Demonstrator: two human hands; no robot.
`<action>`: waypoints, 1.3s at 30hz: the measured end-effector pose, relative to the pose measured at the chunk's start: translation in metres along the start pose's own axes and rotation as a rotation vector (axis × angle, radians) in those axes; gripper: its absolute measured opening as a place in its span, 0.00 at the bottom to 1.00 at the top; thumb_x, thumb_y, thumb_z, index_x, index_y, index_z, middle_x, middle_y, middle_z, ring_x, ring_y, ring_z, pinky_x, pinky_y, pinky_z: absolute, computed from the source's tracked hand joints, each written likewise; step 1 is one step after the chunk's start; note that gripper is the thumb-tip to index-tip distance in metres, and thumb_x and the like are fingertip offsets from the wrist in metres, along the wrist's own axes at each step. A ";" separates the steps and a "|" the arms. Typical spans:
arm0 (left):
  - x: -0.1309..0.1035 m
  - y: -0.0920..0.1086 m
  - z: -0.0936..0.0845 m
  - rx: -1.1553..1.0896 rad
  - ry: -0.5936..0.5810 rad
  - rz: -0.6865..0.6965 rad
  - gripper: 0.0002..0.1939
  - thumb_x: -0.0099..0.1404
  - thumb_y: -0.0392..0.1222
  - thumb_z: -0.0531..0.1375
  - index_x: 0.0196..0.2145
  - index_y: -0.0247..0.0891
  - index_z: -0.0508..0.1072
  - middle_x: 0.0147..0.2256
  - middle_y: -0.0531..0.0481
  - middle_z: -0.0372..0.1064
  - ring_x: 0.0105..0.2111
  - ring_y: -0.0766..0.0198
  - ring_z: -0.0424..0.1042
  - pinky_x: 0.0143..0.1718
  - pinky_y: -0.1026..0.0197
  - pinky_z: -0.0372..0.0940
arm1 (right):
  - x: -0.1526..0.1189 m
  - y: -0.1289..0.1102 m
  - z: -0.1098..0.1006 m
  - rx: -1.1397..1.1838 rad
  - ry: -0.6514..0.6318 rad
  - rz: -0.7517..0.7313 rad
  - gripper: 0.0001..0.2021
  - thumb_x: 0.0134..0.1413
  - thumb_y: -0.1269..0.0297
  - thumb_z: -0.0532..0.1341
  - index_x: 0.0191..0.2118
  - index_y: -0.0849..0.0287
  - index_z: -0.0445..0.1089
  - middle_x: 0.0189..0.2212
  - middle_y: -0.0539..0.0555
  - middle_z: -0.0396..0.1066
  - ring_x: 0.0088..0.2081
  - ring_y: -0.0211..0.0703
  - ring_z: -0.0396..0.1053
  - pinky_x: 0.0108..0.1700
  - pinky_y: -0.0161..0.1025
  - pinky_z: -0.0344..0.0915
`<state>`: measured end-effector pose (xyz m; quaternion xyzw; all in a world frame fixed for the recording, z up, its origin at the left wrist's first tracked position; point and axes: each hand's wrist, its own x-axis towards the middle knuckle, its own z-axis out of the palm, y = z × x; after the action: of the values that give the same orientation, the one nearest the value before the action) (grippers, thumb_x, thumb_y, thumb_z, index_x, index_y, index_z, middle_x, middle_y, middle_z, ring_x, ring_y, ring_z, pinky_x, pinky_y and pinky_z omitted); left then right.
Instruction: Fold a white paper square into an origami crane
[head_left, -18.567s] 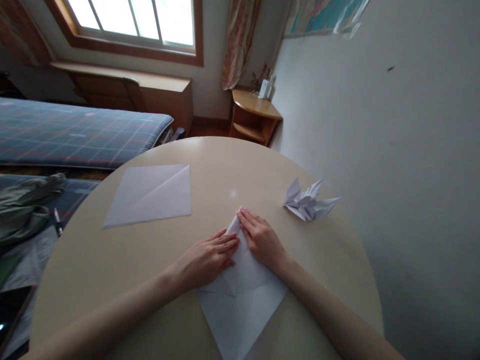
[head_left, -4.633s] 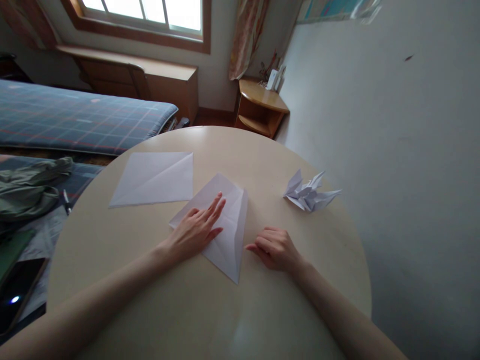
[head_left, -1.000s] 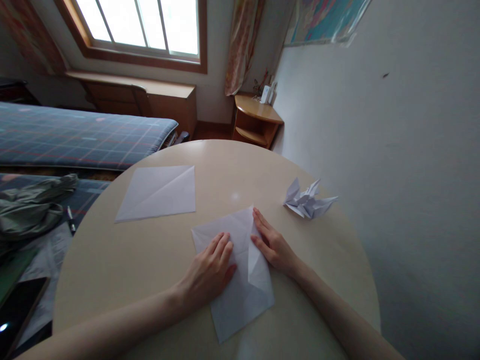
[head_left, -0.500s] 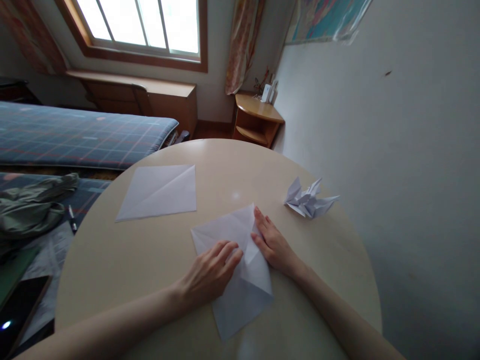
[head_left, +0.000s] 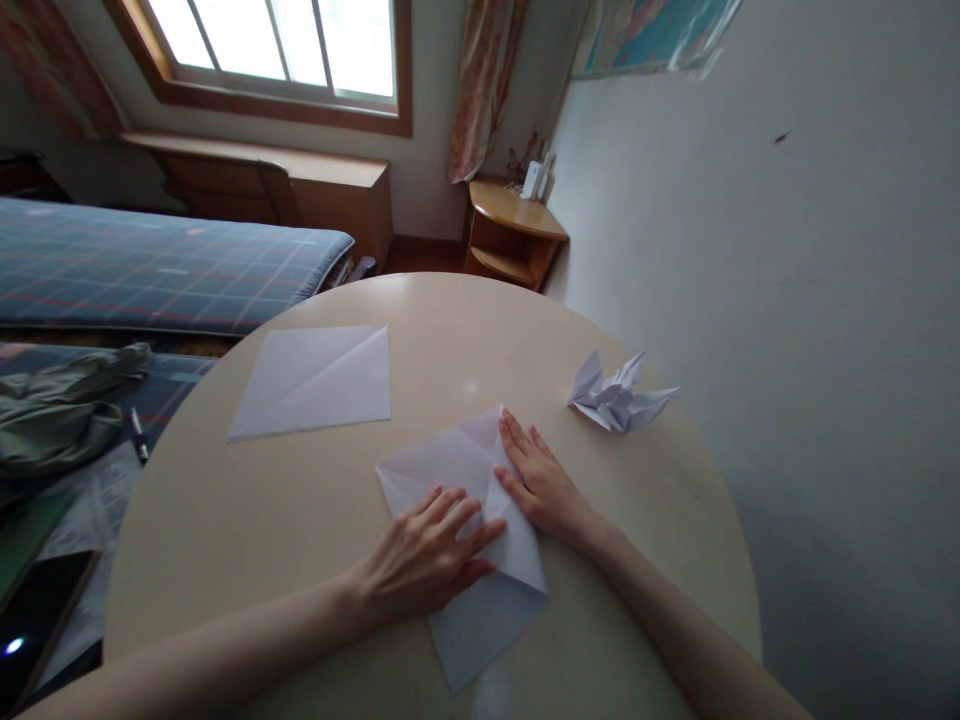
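A creased sheet of white paper (head_left: 491,620) lies on the round table in front of me, its right side folded over toward the middle. My left hand (head_left: 442,545) rests on the sheet with its fingers spread, pressing near the centre. Along the folded right edge lies my right hand (head_left: 538,478), fingers stretched out and their tips close to the sheet's far corner. Parts of the paper are hidden beneath both hands.
On the cream table (head_left: 247,540), another white sheet (head_left: 315,385) with a diagonal crease lies at the far left. Folded paper figures (head_left: 619,395) stand at the right. A phone (head_left: 45,610), a pen (head_left: 139,437) and clothing (head_left: 67,410) lie beyond the left edge.
The fingers of my left hand have spread out from a more curled pose and moved slightly right over the paper. My right hand stays on the folded edge.
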<state>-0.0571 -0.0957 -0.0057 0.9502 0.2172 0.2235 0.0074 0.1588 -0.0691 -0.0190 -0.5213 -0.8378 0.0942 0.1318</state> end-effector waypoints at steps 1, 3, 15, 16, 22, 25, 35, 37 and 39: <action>0.000 0.000 0.001 0.002 -0.027 -0.009 0.19 0.69 0.48 0.46 0.52 0.37 0.62 0.42 0.42 0.65 0.46 0.55 0.66 0.46 0.46 0.66 | 0.000 0.000 0.000 -0.008 -0.009 -0.001 0.31 0.61 0.64 0.45 0.65 0.64 0.27 0.64 0.63 0.33 0.65 0.44 0.30 0.62 0.54 0.38; -0.001 0.001 0.003 0.011 -0.064 -0.029 0.20 0.68 0.50 0.47 0.53 0.36 0.62 0.42 0.41 0.64 0.47 0.54 0.65 0.47 0.46 0.65 | 0.001 0.000 0.000 -0.023 -0.023 -0.005 0.31 0.61 0.64 0.45 0.65 0.63 0.28 0.64 0.62 0.34 0.64 0.45 0.31 0.62 0.54 0.38; -0.002 0.003 0.007 0.078 -0.075 -0.020 0.19 0.67 0.48 0.51 0.51 0.35 0.63 0.46 0.40 0.65 0.47 0.51 0.66 0.45 0.46 0.66 | -0.001 0.001 -0.001 0.036 0.190 -0.054 0.23 0.63 0.66 0.45 0.62 0.62 0.48 0.60 0.61 0.51 0.62 0.43 0.47 0.61 0.51 0.49; -0.003 0.003 0.008 0.087 -0.065 -0.013 0.19 0.67 0.48 0.51 0.51 0.35 0.63 0.47 0.40 0.66 0.48 0.51 0.66 0.45 0.46 0.66 | -0.002 0.001 -0.002 0.032 0.197 -0.065 0.23 0.62 0.66 0.45 0.61 0.63 0.51 0.59 0.62 0.53 0.61 0.44 0.49 0.61 0.50 0.50; -0.004 0.000 0.011 0.053 -0.041 0.059 0.19 0.67 0.46 0.50 0.49 0.30 0.65 0.50 0.40 0.66 0.51 0.50 0.65 0.51 0.46 0.62 | -0.007 0.002 -0.008 0.018 0.112 -0.113 0.23 0.62 0.66 0.46 0.61 0.66 0.52 0.60 0.63 0.52 0.62 0.45 0.48 0.61 0.50 0.51; -0.002 -0.003 0.011 -0.014 -0.088 0.112 0.21 0.68 0.45 0.50 0.50 0.25 0.65 0.53 0.36 0.63 0.54 0.52 0.62 0.54 0.51 0.60 | -0.008 0.005 -0.008 0.004 0.080 -0.134 0.23 0.62 0.67 0.46 0.62 0.65 0.50 0.60 0.62 0.51 0.62 0.44 0.46 0.61 0.51 0.51; -0.001 -0.004 0.012 -0.147 -0.203 0.092 0.26 0.69 0.47 0.47 0.55 0.22 0.59 0.55 0.33 0.59 0.57 0.53 0.58 0.57 0.54 0.58 | -0.009 0.006 -0.008 -0.074 0.052 -0.142 0.23 0.61 0.68 0.46 0.61 0.69 0.51 0.61 0.64 0.49 0.62 0.46 0.45 0.61 0.49 0.52; -0.001 -0.004 0.011 -0.148 -0.215 0.085 0.26 0.69 0.47 0.47 0.55 0.22 0.59 0.55 0.33 0.59 0.57 0.53 0.58 0.57 0.54 0.57 | -0.008 0.006 -0.008 -0.080 0.056 -0.146 0.23 0.61 0.68 0.46 0.61 0.67 0.51 0.61 0.63 0.49 0.62 0.45 0.45 0.61 0.49 0.52; -0.001 -0.004 0.011 -0.145 -0.215 0.087 0.26 0.69 0.47 0.48 0.55 0.22 0.59 0.55 0.34 0.59 0.57 0.53 0.57 0.57 0.54 0.57 | -0.008 0.006 -0.008 -0.089 0.050 -0.152 0.23 0.61 0.68 0.45 0.61 0.67 0.51 0.61 0.63 0.49 0.62 0.45 0.45 0.61 0.50 0.52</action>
<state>-0.0545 -0.0919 -0.0158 0.9742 0.1568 0.1353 0.0894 0.1697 -0.0738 -0.0140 -0.4639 -0.8747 0.0338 0.1360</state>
